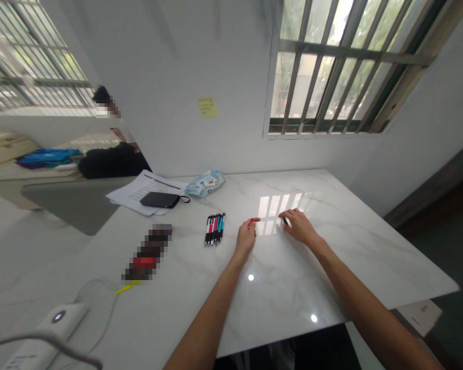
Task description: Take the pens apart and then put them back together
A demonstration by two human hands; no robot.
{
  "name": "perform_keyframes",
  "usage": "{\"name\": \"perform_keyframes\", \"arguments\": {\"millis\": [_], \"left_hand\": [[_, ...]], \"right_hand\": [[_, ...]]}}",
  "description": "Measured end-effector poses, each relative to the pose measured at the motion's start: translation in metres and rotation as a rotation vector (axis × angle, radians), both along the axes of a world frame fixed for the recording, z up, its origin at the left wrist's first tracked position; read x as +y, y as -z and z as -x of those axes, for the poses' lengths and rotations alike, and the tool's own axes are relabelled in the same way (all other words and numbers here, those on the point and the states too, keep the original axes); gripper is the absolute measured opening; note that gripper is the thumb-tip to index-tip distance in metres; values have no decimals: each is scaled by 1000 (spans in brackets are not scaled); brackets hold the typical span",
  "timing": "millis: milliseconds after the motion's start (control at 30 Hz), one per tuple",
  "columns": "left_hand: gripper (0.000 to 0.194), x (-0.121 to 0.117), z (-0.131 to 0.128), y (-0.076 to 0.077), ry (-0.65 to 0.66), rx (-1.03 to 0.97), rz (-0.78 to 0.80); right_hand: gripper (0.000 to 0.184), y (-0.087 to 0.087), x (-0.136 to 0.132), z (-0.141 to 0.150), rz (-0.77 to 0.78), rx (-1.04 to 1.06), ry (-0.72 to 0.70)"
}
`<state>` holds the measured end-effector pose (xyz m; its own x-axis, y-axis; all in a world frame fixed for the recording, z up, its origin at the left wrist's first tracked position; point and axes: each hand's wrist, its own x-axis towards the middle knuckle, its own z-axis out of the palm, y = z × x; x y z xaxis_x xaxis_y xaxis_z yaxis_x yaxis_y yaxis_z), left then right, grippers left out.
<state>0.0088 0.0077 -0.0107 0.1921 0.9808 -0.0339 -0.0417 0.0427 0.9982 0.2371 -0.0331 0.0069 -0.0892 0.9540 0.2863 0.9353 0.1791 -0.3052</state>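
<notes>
Here, left hand and right hand fingers clamp 1 pen, print unreadable.

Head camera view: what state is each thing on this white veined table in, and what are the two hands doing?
Left hand: closed, pinching a small red-tipped object
Right hand: fingers curled, holding a small black-tipped object
Black, pink and teal pens: lying side by side
White printed papers: loose, overlapping
Flat black case with cord loop: resting on those papers
Crumpled pale blue plastic packet: lying beside the papers

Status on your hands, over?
Left hand pinching red pen end. Right hand pinching black pen end, middle lost in glare. Bundled pens to left, apart.
</notes>
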Motion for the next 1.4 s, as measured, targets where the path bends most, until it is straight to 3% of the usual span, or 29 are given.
{"name": "perform_keyframes", "arguments": {"millis": [100, 200, 400, 600, 800, 967, 1133, 1267, 1400], "left_hand": [[36, -1, -1, -3, 16, 56, -106], [36, -4, -4, -4, 21, 17, -161], [40, -9, -7, -4, 79, -137, -64], [48, -7, -3, -5, 46, -267, 125], [49, -18, -9, -5, 289, -194, 221], [49, -22, -13, -7, 342, -156, 202], [47, -19, -12, -6, 309, -133, 195], [41, -17, -13, -5, 292, -96, 154], [32, -17, -15, -3, 301, -25, 58]], "right_hand": [[32, -2, -17, 8, -59, 96, -3], [21, -4, -32, 27, -79, 337, -19], [18, -5, -43, 62, 47, 759, -104], [18, 1, -41, 53, -60, 880, 11], [37, -6, -33, 35, -138, 1151, 117], [38, -16, -35, 29, -105, 1195, 118], [34, -14, -43, 9, -221, 1172, 203], [23, 0, -49, -11, -324, 850, 333], [12, 20, -50, -16, -342, 527, 314]]}}
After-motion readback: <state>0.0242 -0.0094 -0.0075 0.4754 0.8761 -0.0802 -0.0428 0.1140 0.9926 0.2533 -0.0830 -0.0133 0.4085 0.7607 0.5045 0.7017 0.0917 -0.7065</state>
